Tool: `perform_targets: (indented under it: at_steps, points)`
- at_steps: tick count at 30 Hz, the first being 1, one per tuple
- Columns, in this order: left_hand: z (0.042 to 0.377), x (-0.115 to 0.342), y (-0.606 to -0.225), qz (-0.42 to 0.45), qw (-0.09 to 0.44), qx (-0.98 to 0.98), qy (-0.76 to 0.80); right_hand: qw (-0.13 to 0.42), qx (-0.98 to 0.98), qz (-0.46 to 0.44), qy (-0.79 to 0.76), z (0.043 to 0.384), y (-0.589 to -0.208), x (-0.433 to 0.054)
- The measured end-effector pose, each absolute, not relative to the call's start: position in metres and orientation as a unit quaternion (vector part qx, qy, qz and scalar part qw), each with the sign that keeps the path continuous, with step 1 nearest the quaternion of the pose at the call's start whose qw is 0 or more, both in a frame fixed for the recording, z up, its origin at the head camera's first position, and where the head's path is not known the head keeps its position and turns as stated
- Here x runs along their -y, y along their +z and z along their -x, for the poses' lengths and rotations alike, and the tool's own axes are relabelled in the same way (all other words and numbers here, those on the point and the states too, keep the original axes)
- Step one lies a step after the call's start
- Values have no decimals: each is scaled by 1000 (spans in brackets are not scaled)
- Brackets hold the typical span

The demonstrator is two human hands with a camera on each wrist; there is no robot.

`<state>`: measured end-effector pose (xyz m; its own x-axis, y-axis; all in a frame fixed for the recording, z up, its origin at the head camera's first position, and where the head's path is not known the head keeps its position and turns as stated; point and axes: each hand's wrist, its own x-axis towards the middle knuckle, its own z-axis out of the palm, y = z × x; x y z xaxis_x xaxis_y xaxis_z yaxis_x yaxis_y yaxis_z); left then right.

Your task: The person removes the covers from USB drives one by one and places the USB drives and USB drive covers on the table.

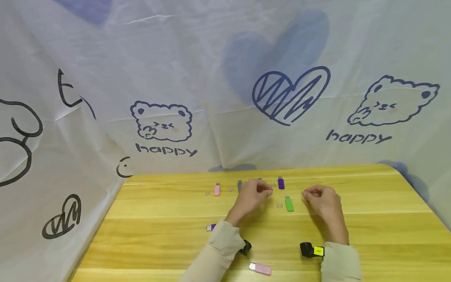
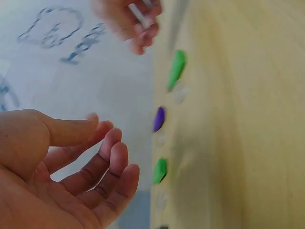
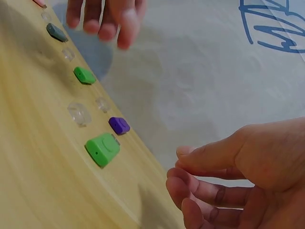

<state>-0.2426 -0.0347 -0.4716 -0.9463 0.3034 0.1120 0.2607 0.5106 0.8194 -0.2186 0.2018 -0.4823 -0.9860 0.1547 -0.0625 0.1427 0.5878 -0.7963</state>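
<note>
Evidently both grips are bare: the left grip (image 1: 251, 195) has its thumb and fingertips bent loosely toward each other with a narrow gap, and the right grip (image 1: 323, 199) is also narrow, thumb and forefinger so close that I cannot tell whether they touch. Both hang above the counter (image 1: 158, 235), and the green USB stick (image 1: 289, 205) lies on it between them, with a clear cap (image 1: 280, 205) just beside it on the left grip's side and a purple USB stick (image 1: 281, 183) beyond it. For a clean pick-up, I would lower the right grip, part thumb and forefinger slightly, and pinch the stick's long sides, leaving the metal plug (image 1: 287, 197) free; the clear cap would want a soft touch from the left grip, since it could skid away. The green USB stick's long axis runs away from the person, its plug at the far end and tipped slightly toward the left grip's side. The purple one lies nearly parallel, plug also at the far end. Nearer the person's body than either grip, a pink USB stick (image 1: 262, 269) lies crosswise, its plug end toward the person's left.
</note>
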Motion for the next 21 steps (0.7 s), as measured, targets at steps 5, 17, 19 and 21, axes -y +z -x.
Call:
perform_targets:
  at_steps: [5,17,19,21]
  points:
    - [241,60,-467,-149,-19,-843,517,17,895,56,442,220,-477,-199]
    - [225,111,-461,-125,-50,-810,571,41,897,0,440,214,-466,-181]
    - [225,116,-462,-118,-49,-808,575,40,896,-9,442,213,-463,-178]
    - [225,121,-463,-112,-51,-807,577,38,894,-23,446,210,-457,-174]
